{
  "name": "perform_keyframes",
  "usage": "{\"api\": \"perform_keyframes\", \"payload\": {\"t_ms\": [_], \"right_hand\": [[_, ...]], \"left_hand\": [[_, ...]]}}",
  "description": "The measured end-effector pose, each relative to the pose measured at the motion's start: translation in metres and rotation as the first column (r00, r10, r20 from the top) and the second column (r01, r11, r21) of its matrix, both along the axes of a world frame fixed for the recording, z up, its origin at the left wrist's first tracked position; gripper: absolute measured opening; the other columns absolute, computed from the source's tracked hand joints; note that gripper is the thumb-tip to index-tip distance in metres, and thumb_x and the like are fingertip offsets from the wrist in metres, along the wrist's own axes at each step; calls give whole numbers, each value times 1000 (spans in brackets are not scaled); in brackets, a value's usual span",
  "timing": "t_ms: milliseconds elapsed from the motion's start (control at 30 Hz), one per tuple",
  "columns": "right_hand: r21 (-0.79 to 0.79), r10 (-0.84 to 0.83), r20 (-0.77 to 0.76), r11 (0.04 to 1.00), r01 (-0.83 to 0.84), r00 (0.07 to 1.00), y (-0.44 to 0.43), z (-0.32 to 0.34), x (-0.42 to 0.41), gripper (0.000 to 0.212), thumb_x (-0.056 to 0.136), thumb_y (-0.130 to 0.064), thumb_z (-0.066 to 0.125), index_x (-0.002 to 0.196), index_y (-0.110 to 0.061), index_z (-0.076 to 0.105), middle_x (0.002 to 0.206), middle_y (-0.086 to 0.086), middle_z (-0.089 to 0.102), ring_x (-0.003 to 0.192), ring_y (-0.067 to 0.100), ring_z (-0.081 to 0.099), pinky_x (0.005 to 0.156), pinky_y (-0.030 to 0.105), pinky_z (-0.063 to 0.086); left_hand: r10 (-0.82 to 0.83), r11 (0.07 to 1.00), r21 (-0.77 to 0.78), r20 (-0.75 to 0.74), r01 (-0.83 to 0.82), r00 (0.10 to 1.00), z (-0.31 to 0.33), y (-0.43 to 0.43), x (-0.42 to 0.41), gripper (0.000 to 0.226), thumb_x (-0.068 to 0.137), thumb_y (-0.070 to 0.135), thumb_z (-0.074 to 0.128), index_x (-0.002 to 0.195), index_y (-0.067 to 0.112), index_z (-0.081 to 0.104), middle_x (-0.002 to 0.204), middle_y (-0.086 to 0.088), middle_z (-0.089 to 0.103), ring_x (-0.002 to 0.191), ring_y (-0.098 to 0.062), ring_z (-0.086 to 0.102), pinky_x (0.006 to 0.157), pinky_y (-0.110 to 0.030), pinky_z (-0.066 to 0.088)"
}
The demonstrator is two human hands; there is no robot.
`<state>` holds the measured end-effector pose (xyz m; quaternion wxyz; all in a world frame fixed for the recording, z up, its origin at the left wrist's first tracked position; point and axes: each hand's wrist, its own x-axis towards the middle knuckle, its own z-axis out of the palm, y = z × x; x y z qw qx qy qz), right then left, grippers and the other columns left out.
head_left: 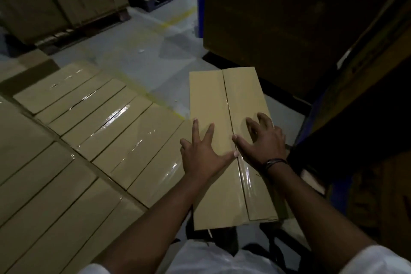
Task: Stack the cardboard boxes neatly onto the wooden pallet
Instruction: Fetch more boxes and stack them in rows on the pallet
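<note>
While the left hand and right hand press spread fingers on the cardboard box, darkness hides its support.

Long cardboard box lies just right of the packed box rows. Left hand and right hand rest side by side on top. Large cartons stand behind.

The cardboard box in front is a flat yellow-tan, split lengthwise by a dark seam under glossy clear tape. The stacked boxes share that tan, with dark parallel seams and white glints on their tape. The floor is pale grey, crossed by a faded yellow line. Beyond stands a container in bright blue. The wristband is black and the sleeve white.
</note>
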<state>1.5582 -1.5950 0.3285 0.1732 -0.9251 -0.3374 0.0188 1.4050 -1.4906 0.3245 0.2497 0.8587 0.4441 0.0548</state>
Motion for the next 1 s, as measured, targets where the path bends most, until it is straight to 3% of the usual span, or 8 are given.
{"api": "perform_keyframes", "payload": {"t_ms": [233, 400, 600, 700, 867, 1000], "right_hand": [[0, 232, -13, 973, -232, 973, 110, -10, 82, 75, 77, -79, 51, 143, -44, 44, 159, -12, 24, 133, 30, 35, 109, 48, 36], [-4, 494, -59, 869, -495, 868, 194, -31, 140, 76, 74, -79, 55, 140, -42, 46, 158, -11, 27, 128, 33, 40, 107, 47, 35], [-38, 781, -79, 619, -784, 620, 277, -17, 180, 80, 72, -81, 53, 140, -40, 48, 158, -12, 26, 126, 34, 39, 107, 46, 34], [-70, 892, -59, 445, -893, 449, 307, -12, 180, 80, 71, -81, 53, 140, -40, 48, 159, -10, 26, 126, 34, 38, 106, 45, 34], [-132, 993, -22, 112, -985, 116, 343, -19, 160, 77, 74, -81, 50, 140, -40, 45, 160, -6, 25, 126, 40, 37, 103, 50, 36], [-179, 997, -67, -43, -983, -31, 366, -38, 146, 83, 75, -84, 46, 145, -40, 40, 162, -5, 20, 131, 44, 35, 103, 53, 37]], "left_hand": [[230, 973, -27, -13, -230, 973, -10, 71, 60, 114, 59, 94, 55, 156, 49, 16, 166, 13, -21, 136, -41, 26, 108, -46, 37], [483, 874, -31, -51, -485, 874, -23, 103, 106, 114, 60, 93, 55, 157, 48, 15, 165, 13, -23, 142, -41, 20, 110, -49, 37], [775, 625, -78, -54, -776, 630, -12, 112, 154, 117, 57, 97, 54, 156, 49, 15, 165, 16, -19, 144, -42, 18, 111, -52, 38], [884, 458, -137, -37, -878, 467, -14, 112, 168, 119, 55, 97, 56, 156, 49, 15, 164, 18, -19, 144, -46, 19, 111, -58, 37], [967, 231, -204, -57, -951, 247, -20, 102, 178, 124, 57, 96, 57, 158, 47, 4, 163, 13, -22, 145, -47, 20, 108, -56, 41], [987, 86, -253, -108, -964, 117, -35, 109, 182, 127, 57, 95, 59, 158, 47, -2, 161, 8, -29, 146, -48, 16, 110, -58, 39]]}}
